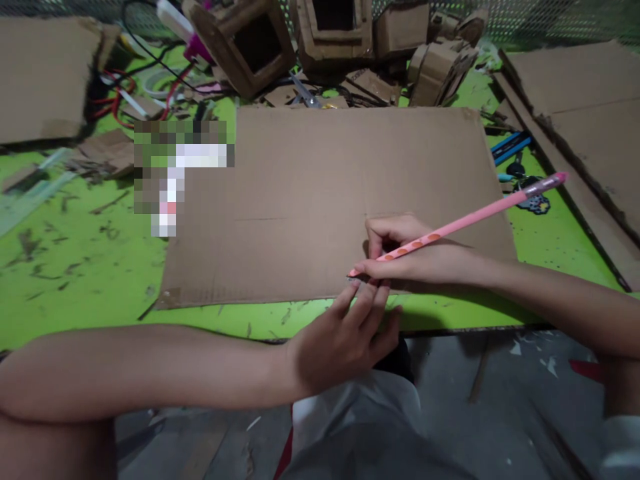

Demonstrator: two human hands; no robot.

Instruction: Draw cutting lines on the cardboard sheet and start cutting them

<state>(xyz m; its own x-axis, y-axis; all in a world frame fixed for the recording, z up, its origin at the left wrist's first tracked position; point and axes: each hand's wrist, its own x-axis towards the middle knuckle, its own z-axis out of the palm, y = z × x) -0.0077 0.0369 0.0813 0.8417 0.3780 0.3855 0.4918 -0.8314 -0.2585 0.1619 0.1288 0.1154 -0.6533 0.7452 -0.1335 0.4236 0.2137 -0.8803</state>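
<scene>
A large flat cardboard sheet [320, 193] lies on the green table [75, 267]. My right hand [415, 257] is closed round a long pink pencil [465, 219], whose tip touches the sheet near its front edge. My left hand [345, 337] rests at the table's front edge. Its fingers are stretched out, with their tips on the sheet's near edge, just below the pencil tip. It holds nothing.
Cardboard box models [260, 40] and scraps crowd the back of the table. Red and black cables [120, 93] lie at the back left. Blue tools [510, 147] and more cardboard sheets [585, 107] lie at the right. A blurred patch covers something left of the sheet.
</scene>
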